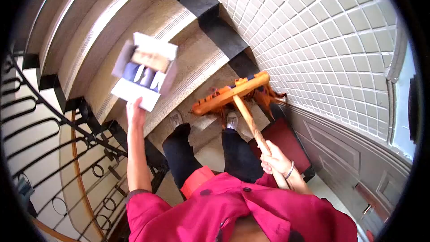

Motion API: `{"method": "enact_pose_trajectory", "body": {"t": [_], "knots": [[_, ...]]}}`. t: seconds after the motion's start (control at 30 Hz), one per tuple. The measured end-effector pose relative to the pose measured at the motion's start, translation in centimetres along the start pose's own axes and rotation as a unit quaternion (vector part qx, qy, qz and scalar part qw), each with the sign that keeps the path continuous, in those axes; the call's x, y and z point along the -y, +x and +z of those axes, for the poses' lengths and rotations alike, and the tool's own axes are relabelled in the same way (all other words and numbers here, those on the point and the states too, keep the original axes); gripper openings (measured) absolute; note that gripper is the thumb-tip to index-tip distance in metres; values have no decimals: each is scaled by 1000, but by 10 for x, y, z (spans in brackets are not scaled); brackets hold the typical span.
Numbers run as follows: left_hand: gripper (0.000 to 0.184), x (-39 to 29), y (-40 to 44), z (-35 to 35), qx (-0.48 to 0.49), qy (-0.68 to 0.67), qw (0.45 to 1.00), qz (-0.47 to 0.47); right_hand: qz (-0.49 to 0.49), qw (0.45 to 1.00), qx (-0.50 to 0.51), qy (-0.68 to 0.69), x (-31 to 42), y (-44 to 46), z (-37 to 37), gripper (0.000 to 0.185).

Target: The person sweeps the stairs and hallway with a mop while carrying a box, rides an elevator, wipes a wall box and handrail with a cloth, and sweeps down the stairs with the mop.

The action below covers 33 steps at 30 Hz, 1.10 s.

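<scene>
My left hand (135,110) grips the front flap of an open white cardboard box (123,88), holding it out over the steps. Inside the box are a tan piece and dark blue and white items, too blurred to name. My right hand (277,159) is closed around the wooden handle of a mop (250,121). The mop's wide orange-brown wooden head (230,94) is away from me, across the stair in front of my feet, with orange and dark ragged strands hanging from it.
Stone steps (179,69) with black edging curve up to the left. A black iron railing (49,139) runs along the left side. White tiled wall (322,31) and grey panelling (333,139) border the right. A dark red panel (286,141) lies beside my right leg.
</scene>
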<state>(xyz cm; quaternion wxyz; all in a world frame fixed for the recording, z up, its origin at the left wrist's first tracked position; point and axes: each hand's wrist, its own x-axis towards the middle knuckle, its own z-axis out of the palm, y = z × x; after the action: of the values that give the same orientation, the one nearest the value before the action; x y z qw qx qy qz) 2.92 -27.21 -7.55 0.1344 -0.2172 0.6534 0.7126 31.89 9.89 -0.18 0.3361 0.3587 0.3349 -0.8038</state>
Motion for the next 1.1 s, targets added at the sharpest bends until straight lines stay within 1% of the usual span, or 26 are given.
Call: {"method": "enact_pose_trajectory", "body": {"t": [0.07, 0.1, 0.17, 0.2, 0.3, 0.33, 0.37, 0.43, 0.47, 0.5, 0.53, 0.57, 0.63, 0.67, 0.7, 0.77, 0.8, 0.83, 0.9, 0.93, 1.03, 1.07, 1.1], "knots": [[29, -12, -42, -44, -72, 0, 997, 3, -20, 999, 2, -45, 17, -9, 1, 22], [30, -11, -60, -65, -84, 4, 996, 38, -34, 997, -3, -65, 27, -16, 5, 22], [33, -5, -93, -93, -122, 13, 991, 63, -71, 989, -1, -131, 48, -31, 13, 22], [34, -2, -110, -99, -151, 18, 987, 58, -93, 988, 9, -120, 52, -38, 12, 26], [36, 17, -150, -120, -220, 1, 975, 40, -109, 981, -1, -162, 78, -58, 24, 33], [41, 22, -165, -124, -238, -15, 971, 21, -114, 984, 13, -135, 80, -56, 23, 35], [43, 39, -174, -143, -260, -23, 965, 4, -108, 986, 13, -129, 79, -50, 19, 35], [41, 61, -198, -156, -295, -75, 952, -15, -103, 988, 14, -117, 79, -17, 9, 35], [41, 77, -210, -169, -303, -70, 950, -37, -99, 990, 24, -93, 77, 5, 2, 34], [41, 88, -225, -181, -312, -64, 946, -60, -79, 995, 38, -46, 78, 28, -5, 34], [43, 90, -240, -175, -326, -92, 939, -58, -66, 997, 40, -30, 78, 52, -12, 29], [45, 99, -256, -185, -319, -83, 941, -78, -50, 998, 41, -14, 73, 72, -23, 25], [45, 117, -287, -198, -357, -77, 927, -87, 5, 998, 64, -16, 56, 106, -53, 25], [43, 124, -305, -208, -352, -82, 926, -106, 48, 997, 60, -14, 56, 108, -52, 28], [42, 132, -319, -211, -355, -93, 922, -126, 63, 996, 51, -34, 62, 96, -33, 33], [39, 145, -363, -219, -380, -124, 904, -154, 69, 995, 23, -67, 55, 87, -17, 30], [35, 171, -387, -235, -406, -127, 896, -125, 77, 994, 4, -79, 52, 81, -6, 29], [35, 180, -375, -240, -426, -143, 883, -139, 72, 993, -31, -89, 57, 90, 12, 29], [34, 195, -388, -249, -434, -178, 875, -119, 60, 986, -48, -149, 51, 102, 37, 26], [35, 208, -384, -258, -444, -194, 867, -120, 61, 983, -47, -165, 48, 112, 53, 21], [39, 230, -382, -279, -452, -222, 852, -143, 55, 972, -63, -220, 41, 141, 115, 19], [40, 257, -380, -309, -444, -239, 852, -138, 50, 973, -51, -222, 17, 158, 142, 19], [40, 278, -380, -322, -439, -253, 851, -136, 54, 970, -40, -236, 4, 172, 162, 20]]}}
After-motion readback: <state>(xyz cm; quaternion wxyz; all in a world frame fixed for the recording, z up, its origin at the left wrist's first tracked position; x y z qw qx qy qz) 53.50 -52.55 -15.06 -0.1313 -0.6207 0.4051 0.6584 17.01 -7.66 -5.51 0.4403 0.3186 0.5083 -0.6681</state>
